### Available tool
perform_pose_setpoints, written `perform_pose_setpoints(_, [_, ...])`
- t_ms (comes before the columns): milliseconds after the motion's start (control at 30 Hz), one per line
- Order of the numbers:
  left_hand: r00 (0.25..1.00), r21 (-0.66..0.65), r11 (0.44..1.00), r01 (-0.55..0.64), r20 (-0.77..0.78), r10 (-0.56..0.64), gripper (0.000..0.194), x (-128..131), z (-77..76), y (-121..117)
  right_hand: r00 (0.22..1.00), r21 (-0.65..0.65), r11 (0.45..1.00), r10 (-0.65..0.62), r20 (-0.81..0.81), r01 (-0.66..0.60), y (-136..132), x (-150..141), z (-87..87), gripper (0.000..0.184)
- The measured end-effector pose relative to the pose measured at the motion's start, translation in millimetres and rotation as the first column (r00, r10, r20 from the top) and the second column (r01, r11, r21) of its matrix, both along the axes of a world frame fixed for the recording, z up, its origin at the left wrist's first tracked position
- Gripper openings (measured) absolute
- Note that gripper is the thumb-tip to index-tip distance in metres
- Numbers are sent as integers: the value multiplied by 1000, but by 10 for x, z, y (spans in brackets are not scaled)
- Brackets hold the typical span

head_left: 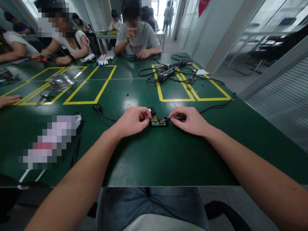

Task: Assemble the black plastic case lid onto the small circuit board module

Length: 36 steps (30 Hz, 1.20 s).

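In the head view a small green circuit board (158,122) with copper coils sits in an open black case on the table. My left hand (134,120) is closed in a pinch at the left end of the case, on the black cable (108,118) that leads left to a round black plug (97,107). At the right end my right hand (189,119) pinches another black cable (214,106), which runs off to the right and back. Just behind the board lies a small black cover (152,110) with a white label, partly hidden by my left fingers.
Black tools with tangled cables (168,72) lie at the back right over yellow tape frames. A metal bowl-like part (62,81) and a small metal piece (45,95) are on the left. A blurred-out pouch-like item (48,144) lies near left. A person (138,38) sits opposite.
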<state>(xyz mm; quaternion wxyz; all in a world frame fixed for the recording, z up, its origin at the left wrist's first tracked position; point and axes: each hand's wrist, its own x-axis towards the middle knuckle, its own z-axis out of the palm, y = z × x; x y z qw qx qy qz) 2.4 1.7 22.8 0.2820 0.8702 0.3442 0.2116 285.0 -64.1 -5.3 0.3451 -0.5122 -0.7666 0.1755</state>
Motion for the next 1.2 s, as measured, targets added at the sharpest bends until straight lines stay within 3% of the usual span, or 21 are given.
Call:
perform_pose_setpoints(567, [1000,16,1000,18,-13,-18,10,-3,-22,-11,1000,-51,999,-4,14,5,5,-17,8,11])
perform_pose_setpoints(900, [995,35,999,5,-97,-2,14,-14,10,-2,1000,-40,999,3,24,-2,19,2,-16,12])
perform_pose_setpoints(1200, [996,34,999,21,-83,-18,16,-46,-21,37,998,-117,992,58,7,-56,23,35,41,11])
